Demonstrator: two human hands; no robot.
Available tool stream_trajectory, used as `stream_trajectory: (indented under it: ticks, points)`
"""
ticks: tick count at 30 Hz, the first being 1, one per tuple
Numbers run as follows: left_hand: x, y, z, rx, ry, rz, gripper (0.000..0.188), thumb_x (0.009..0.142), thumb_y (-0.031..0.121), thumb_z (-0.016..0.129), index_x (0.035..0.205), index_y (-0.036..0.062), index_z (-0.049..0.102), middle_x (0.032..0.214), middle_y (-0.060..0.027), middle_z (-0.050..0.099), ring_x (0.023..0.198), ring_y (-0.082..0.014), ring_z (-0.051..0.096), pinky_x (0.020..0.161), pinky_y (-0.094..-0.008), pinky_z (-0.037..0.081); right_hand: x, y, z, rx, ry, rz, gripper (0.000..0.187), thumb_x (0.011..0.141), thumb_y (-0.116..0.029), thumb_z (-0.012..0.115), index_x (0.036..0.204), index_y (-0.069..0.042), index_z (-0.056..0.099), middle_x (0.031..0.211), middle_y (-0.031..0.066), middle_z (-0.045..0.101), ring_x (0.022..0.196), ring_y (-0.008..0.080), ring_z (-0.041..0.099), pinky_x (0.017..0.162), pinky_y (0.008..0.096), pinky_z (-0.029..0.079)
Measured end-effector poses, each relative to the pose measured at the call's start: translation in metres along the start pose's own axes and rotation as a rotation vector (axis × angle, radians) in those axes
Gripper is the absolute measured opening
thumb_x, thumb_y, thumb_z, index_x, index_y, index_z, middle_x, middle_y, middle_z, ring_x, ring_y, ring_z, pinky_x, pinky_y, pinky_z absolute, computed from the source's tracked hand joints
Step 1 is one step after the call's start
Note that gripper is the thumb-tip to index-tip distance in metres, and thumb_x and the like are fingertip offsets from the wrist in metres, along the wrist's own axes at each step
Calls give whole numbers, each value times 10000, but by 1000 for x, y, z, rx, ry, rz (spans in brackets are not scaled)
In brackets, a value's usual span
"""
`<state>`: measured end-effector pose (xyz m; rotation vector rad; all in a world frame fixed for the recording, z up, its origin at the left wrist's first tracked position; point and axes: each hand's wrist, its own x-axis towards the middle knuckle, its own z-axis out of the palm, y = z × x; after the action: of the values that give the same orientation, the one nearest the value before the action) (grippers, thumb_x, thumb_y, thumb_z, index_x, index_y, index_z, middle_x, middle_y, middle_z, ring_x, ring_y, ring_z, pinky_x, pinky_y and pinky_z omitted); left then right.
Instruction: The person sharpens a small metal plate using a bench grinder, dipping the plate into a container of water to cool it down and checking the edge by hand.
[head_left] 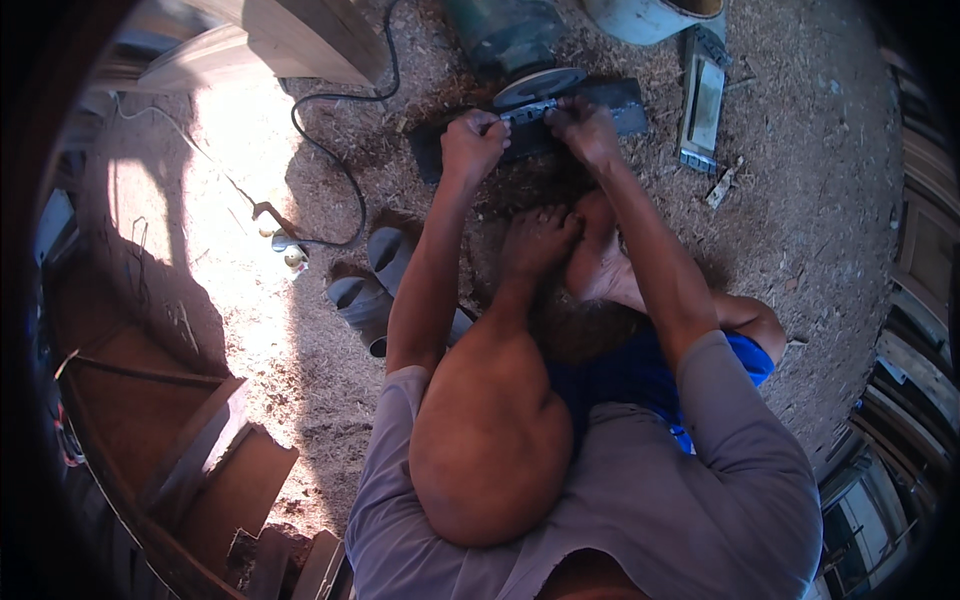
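Between my two hands is a narrow, shiny metal strip with slots [530, 112], lying along the near edge of a grey round disc [540, 87]. My left hand [475, 146] pinches its left end. Closed fingers of my right hand [584, 130] grip the right end. Below the strip lies a long dark board [432, 152], partly covered by my hands. The disc stands in front of a greenish, motor-like cylinder [505, 35]. Whether the strip touches the disc, or the disc is turning, I cannot tell.
A white tub [650, 18] stands at the far right, beside a long metal-ended tool [704, 105]. A black cable [350, 180] runs to a plug and socket [288, 250] on the left. Grey sandals [362, 302] lie near my left forearm. Wooden pieces [215, 480] fill the lower left.
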<state>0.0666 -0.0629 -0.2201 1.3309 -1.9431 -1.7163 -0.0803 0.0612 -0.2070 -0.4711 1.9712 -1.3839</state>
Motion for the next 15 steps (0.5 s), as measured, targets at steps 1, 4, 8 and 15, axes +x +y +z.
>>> stream_trajectory:
  ticks: [1, 4, 8, 15]
  points:
    - [0, 0, 0, -11, 0, -7, 201, 834, 180, 677, 908, -7, 691, 746, -90, 712, 699, -133, 703, 654, -261, 534, 1, 0, 0, -11, -5, 15, 172, 803, -84, 722, 898, 28, 632, 709, 76, 649, 611, 114, 584, 574, 269, 464]
    - [-2, 5, 2, -33, 1, -14, 200, 842, 174, 670, 914, -12, 690, 756, -85, 712, 692, -125, 699, 645, -253, 534, 4, 1, 0, -2, -2, 50, 195, 804, -76, 726, 934, 37, 637, 742, 76, 657, 619, 118, 592, 573, 263, 473]
    - [-5, 14, 5, -71, 11, -29, 198, 849, 163, 666, 922, -20, 684, 771, -84, 711, 679, -115, 690, 610, -235, 527, 5, 2, -1, 41, 22, 58, 230, 813, -112, 722, 964, 48, 654, 718, 109, 676, 613, 131, 639, 580, 276, 496]
    - [-9, 22, 2, -4, -11, -29, 183, 893, 152, 650, 938, -25, 651, 838, -78, 699, 715, -111, 670, 606, -232, 531, 5, -4, 0, 26, 10, 43, 247, 808, -134, 725, 966, 46, 663, 721, 107, 684, 630, 129, 658, 588, 273, 497]
